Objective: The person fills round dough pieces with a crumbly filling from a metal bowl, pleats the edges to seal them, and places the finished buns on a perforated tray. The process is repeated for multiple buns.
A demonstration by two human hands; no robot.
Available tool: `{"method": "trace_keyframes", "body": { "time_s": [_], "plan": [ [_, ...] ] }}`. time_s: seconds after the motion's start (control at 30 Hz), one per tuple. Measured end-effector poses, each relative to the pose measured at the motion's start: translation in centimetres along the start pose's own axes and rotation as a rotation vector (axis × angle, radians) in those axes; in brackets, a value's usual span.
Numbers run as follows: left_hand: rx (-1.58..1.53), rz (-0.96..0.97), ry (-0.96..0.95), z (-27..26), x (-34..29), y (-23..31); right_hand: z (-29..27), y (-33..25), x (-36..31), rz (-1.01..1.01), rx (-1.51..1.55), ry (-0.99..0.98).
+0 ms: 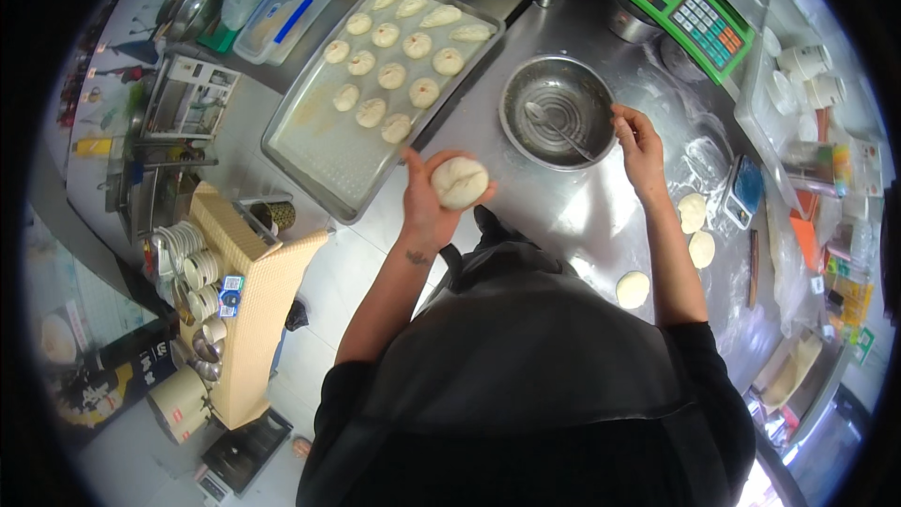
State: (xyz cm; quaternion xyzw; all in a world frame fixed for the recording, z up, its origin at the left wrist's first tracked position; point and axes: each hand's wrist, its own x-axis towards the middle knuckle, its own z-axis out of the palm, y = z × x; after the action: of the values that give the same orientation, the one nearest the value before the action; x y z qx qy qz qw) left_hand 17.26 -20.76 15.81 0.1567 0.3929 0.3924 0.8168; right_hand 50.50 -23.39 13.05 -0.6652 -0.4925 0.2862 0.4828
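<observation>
My left hand cradles a pale dough bun with a crease across its top, between the tray and the bowl. My right hand has its thumb and fingers closed at the right rim of a round metal bowl. Inside the bowl lies a metal spoon, its handle slanting toward the lower right; the bowl's bottom looks thinly coated. Left of the bowl, a large metal tray carries several shaped dough buns in its upper and right parts. Flat dough rounds lie beside my right forearm.
A green scale stands at the back right, and a small blue scale is farther right. Near that is a thin brown stick. Plastic containers sit behind the tray. A woven-sided stand with stacked cups is at left.
</observation>
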Motion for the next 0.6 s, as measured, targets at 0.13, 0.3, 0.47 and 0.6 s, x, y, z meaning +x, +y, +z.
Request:
{"method": "trace_keyframes", "body": {
  "time_s": [0.13,0.3,0.47,0.6],
  "plan": [
    [0.049,-0.012,0.079,-2.0,-1.6,-1.4,-2.7,4.1,-0.4,0.182,-0.079,-0.072],
    [0.036,-0.042,0.112,-2.8,-2.4,-3.5,-1.9,5.5,0.0,0.206,-0.052,-0.146],
    [0.008,-0.033,0.126,-1.9,-2.6,-4.5,2.2,5.3,1.8,0.401,0.205,-0.231],
    [-0.053,0.007,0.121,-1.9,-3.3,-4.7,6.6,4.9,4.4,0.506,0.399,-0.207]
  ]
}}
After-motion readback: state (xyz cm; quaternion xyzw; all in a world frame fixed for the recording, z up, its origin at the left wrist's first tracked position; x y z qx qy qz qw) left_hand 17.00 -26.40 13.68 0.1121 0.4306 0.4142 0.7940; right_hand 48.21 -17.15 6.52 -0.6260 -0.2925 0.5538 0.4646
